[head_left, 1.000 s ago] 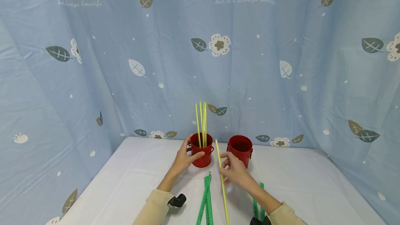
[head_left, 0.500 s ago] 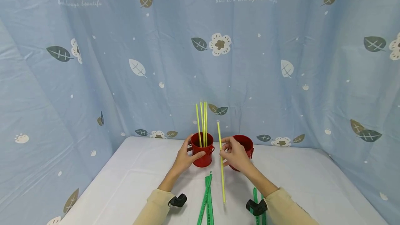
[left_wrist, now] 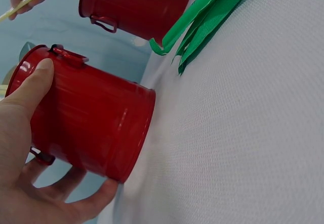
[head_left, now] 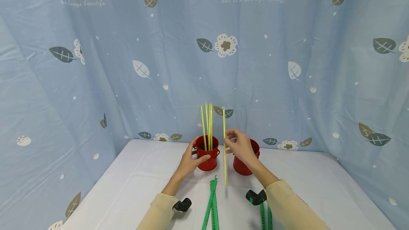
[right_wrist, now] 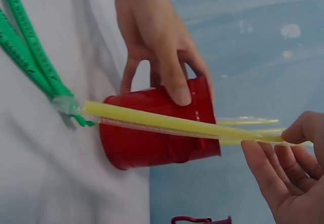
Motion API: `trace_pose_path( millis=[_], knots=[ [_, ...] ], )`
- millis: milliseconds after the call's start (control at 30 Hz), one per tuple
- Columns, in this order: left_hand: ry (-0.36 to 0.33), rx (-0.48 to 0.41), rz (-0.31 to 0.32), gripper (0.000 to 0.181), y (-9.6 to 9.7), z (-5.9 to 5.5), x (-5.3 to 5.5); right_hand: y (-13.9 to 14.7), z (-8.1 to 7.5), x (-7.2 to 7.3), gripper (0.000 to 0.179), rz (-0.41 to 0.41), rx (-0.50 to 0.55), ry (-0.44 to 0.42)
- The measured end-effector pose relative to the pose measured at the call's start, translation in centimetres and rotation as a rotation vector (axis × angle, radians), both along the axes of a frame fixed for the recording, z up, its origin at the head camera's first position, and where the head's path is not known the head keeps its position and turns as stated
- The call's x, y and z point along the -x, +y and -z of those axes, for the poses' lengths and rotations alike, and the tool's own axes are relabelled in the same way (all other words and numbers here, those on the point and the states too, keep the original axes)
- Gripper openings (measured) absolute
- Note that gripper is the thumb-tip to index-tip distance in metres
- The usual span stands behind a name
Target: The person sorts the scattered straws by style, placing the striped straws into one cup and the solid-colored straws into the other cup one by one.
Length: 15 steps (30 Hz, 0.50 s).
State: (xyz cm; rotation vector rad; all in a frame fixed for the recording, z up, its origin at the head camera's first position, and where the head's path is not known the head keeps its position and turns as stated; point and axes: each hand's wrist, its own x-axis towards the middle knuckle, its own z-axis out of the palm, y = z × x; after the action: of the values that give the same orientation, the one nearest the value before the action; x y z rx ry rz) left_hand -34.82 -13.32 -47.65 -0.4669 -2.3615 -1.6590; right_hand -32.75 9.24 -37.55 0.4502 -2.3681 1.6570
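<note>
My left hand (head_left: 188, 159) holds a small red metal bucket (left_wrist: 91, 118) by its side, thumb near the rim and fingers curled round behind. Several yellow straws (head_left: 207, 127) stand upright in this bucket. Between thumb and fingers, my right hand (head_left: 240, 146) pinches one more yellow straw (right_wrist: 177, 125) in a clear wrapper. That straw hangs nearly upright in the air, just right of the held bucket, its lower end above the table. Behind my right hand stands a second red bucket (head_left: 241, 166), partly covered by the hand; its inside is mostly hidden.
Green printed strips (head_left: 212, 203) lie crossed on the white table (head_left: 143, 180) in front of the buckets. More green strips (head_left: 263, 215) lie at the right, partly under the right forearm. A blue patterned curtain (head_left: 179, 63) hangs behind the table.
My right hand has raised the yellow straw off the table, moving it up and away from me and bringing it closer to vertical. The left hand stays on its bucket.
</note>
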Motion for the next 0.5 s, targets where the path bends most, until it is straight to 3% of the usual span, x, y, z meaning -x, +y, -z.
trace_pose_path(
  millis=[500],
  knots=[
    [-0.008, -0.006, -0.003, 0.089, -0.3, 0.1, -0.2, -1.7, -3.7, 2.2, 0.027, 0.064, 0.048, 0.13]
  ],
)
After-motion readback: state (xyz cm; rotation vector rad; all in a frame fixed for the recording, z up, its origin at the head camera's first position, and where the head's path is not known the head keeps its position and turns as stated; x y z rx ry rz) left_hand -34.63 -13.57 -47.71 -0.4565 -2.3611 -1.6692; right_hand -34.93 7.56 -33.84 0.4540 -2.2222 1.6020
